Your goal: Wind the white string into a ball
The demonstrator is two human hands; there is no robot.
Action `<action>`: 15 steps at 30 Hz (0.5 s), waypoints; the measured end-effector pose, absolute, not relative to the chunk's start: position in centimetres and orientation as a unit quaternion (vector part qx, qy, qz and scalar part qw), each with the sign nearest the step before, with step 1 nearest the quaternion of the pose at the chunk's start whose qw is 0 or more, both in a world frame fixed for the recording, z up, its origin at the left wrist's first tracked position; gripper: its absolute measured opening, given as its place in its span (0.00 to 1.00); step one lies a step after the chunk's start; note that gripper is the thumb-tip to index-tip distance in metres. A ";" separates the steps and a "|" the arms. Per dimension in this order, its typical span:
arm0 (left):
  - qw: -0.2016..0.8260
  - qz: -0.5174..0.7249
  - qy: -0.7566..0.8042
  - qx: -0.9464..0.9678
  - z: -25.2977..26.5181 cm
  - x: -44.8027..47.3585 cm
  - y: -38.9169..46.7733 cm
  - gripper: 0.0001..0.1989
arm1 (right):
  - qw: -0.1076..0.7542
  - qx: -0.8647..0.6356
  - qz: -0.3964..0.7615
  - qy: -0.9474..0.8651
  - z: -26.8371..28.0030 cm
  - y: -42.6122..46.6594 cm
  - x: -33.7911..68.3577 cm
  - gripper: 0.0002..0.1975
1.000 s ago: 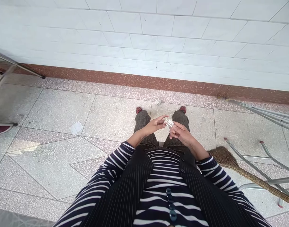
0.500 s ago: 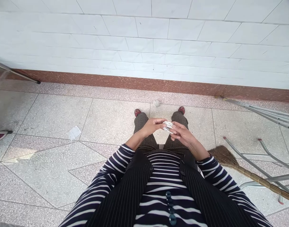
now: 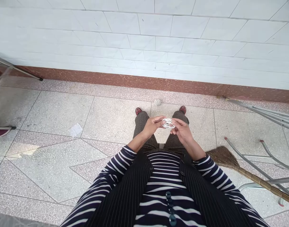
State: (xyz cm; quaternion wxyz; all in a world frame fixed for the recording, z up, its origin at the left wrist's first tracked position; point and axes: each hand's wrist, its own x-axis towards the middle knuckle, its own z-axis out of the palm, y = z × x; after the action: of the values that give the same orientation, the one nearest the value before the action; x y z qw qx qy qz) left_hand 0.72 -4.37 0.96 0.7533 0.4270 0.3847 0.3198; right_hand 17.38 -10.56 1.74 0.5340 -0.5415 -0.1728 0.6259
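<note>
A small white coil of cord (image 3: 168, 123) is stretched between my two hands, above my knees. My left hand (image 3: 153, 126) pinches its left side with thumb and fingers. On the other side, my right hand (image 3: 182, 131) grips the coil between thumb and forefinger, the lower fingers curled beneath. A ball of white cord (image 3: 157, 102) lies on the floor between my feet, and a faint strand seems to run from it toward my hands.
To my right, a straw broom (image 3: 223, 157) lies by a metal-legged folding stool (image 3: 250, 155). Folded metal legs (image 3: 264, 110) lean near the wall. A white paper scrap (image 3: 75, 130) lies on the floor at left, beyond it a maroon shoe (image 3: 1, 132) and a metal leg (image 3: 23, 71).
My right hand has turned slightly, and the coil now shows a flatter, wider ring of strands. Both hands stay closed on it. The view has shifted a little.
</note>
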 end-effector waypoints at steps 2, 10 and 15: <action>0.757 0.332 0.390 0.406 1.3 0.9 -4.5 0.28 | 0.542 -0.550 0.607 -0.185 1.7 -10.5 17.4 0.23; 0.756 0.351 0.403 0.379 2.5 1.6 -4.4 0.25 | 0.511 -0.604 0.443 -0.421 2.7 -11.2 17.4 0.21; 0.740 0.355 0.421 0.386 2.8 1.6 -4.0 0.25 | 0.360 -0.651 0.311 -0.592 2.5 -12.1 17.2 0.29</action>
State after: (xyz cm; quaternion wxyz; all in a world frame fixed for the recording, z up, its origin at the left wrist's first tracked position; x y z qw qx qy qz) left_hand 1.60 -4.03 2.83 0.7402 0.3858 0.4208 0.3554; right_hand 17.21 -12.05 2.51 0.3596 -0.6507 -0.5920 0.3111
